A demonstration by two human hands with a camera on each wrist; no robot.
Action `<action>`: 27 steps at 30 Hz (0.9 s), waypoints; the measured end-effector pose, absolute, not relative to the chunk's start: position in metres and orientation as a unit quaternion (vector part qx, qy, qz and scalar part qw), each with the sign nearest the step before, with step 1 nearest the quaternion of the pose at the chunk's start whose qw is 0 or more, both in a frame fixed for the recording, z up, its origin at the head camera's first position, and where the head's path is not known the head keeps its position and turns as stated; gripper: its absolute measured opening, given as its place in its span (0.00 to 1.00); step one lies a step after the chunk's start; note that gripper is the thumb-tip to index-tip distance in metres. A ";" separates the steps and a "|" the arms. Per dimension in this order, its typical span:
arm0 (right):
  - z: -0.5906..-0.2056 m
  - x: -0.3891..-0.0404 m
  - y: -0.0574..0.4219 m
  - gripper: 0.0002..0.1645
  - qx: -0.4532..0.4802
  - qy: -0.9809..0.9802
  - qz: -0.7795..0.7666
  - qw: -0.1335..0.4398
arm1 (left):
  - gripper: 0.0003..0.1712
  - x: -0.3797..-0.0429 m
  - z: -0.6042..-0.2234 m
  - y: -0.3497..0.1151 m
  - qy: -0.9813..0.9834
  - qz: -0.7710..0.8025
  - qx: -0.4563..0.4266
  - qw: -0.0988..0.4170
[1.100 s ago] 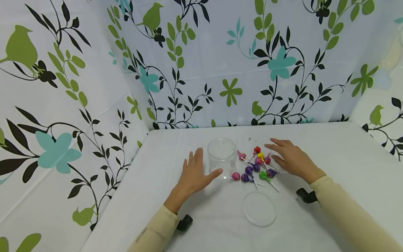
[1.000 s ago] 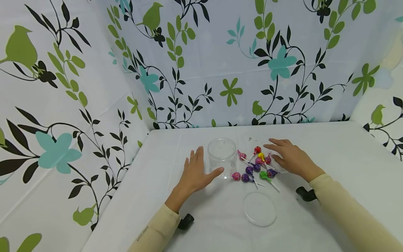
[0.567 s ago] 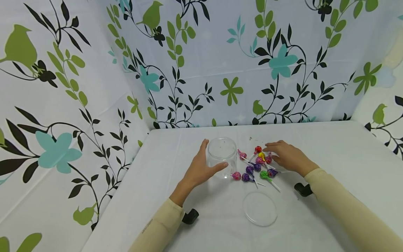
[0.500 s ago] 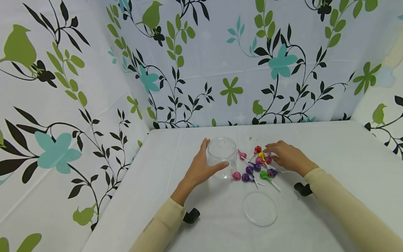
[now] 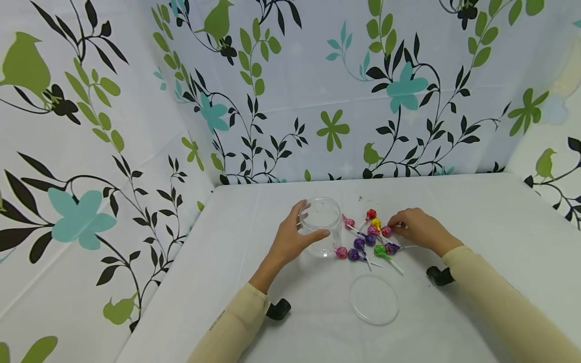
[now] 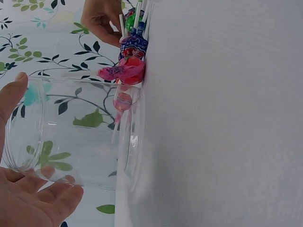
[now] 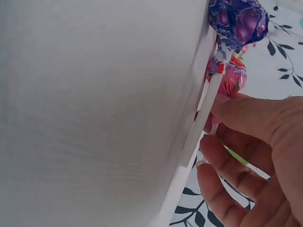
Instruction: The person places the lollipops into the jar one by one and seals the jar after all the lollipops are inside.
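Observation:
A clear, round plastic jar (image 5: 321, 214) stands upright on the white table. My left hand (image 5: 290, 237) holds it from the left, thumb at the near side and fingers behind; they curl along its wall in the left wrist view. To the right lies a loose pile of wrapped lollipops, with purple (image 5: 353, 255), green (image 5: 379, 251), yellow (image 5: 376, 223) and red (image 5: 371, 215) ones. At the pile's right edge my right hand (image 5: 422, 231) pinches a pink lollipop (image 7: 234, 75) just below its head. A purple lollipop (image 7: 239, 21) lies nearer the right wrist camera.
A clear round lid (image 5: 374, 300) lies flat in front of the pile. Another pink lollipop (image 5: 342, 252) lies close against the jar's right side. Behind the table (image 5: 476, 212) hangs a white cloth (image 5: 290, 131) printed with leaves and birds.
My left hand has moved right and forward and closed round the jar. My right hand has come down to the pile's right edge, its fingers drawing together on a pink lollipop.

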State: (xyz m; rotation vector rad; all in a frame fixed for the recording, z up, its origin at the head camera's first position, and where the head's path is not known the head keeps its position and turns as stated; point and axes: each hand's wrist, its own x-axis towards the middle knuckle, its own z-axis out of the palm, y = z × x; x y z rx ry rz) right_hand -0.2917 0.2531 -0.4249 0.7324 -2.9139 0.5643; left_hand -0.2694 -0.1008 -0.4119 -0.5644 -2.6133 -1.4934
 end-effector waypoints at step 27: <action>-0.369 -0.280 0.234 0.09 0.242 -0.928 0.256 0.123 | 0.60 -0.268 -0.418 -0.102 -0.840 -0.506 -0.193 0.029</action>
